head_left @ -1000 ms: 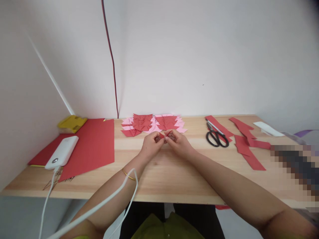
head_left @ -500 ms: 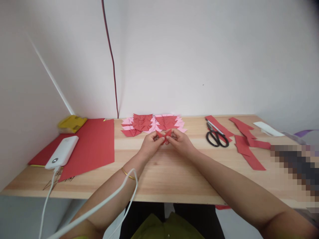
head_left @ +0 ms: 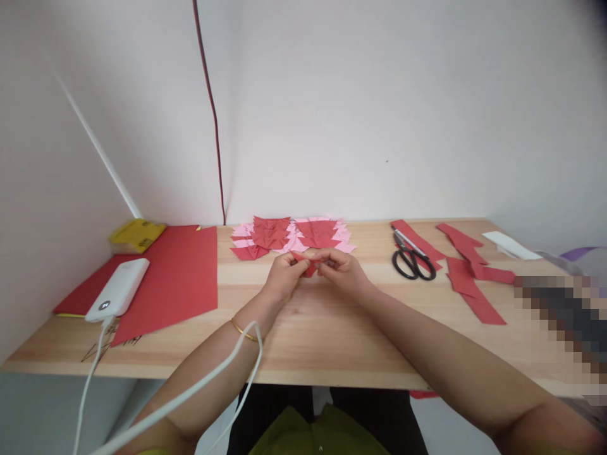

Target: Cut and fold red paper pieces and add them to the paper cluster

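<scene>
Both my hands meet over the middle of the wooden table [head_left: 303, 341]. My left hand [head_left: 283, 277] and my right hand [head_left: 342, 270] each pinch one side of a small folded piece of red paper [head_left: 308, 263], held just above the tabletop. A thin gold bangle sits on my left wrist. Right behind my fingers lies a pile of folded red and pink paper pieces [head_left: 291, 237] against the wall.
A large red paper sheet [head_left: 173, 275] lies at the left with a white power bank [head_left: 118, 289] on it, its white cable running toward me. A yellow pack [head_left: 137, 235] sits in the corner. Black scissors [head_left: 411, 258] and red paper strips [head_left: 469, 272] lie at the right.
My fingers have worked the small red paper: its flaps stood out between my hands half a second ago and now look more folded in. My hands stayed in the same spot.
</scene>
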Available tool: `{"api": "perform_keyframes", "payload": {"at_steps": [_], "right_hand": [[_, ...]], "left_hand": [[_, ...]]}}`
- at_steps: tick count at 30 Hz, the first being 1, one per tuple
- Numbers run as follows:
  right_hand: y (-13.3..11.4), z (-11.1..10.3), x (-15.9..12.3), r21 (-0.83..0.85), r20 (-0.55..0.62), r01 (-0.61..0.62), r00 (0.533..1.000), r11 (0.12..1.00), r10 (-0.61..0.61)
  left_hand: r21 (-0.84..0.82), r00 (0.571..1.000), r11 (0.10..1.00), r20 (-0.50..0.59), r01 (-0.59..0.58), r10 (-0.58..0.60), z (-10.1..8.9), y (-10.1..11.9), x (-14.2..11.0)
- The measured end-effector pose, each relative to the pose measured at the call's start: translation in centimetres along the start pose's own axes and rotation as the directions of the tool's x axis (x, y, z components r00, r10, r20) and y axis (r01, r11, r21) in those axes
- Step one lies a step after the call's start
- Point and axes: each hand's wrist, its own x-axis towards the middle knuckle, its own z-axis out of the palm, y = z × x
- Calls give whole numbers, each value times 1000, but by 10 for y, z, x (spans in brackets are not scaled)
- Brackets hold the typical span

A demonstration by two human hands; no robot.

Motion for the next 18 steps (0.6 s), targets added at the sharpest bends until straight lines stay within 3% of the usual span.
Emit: {"api": "perform_keyframes", "payload": {"at_steps": [6,18], "right_hand": [[-9,-4,2,-148,26,98,995,984,-95],[-10,-6,2,-242,67,220,975,945,-210]], "left_hand": [[-66,999,998,42,16,-13,-3,-3,2],[-117,992,989,95,94,-83,-6,0,1]]}}
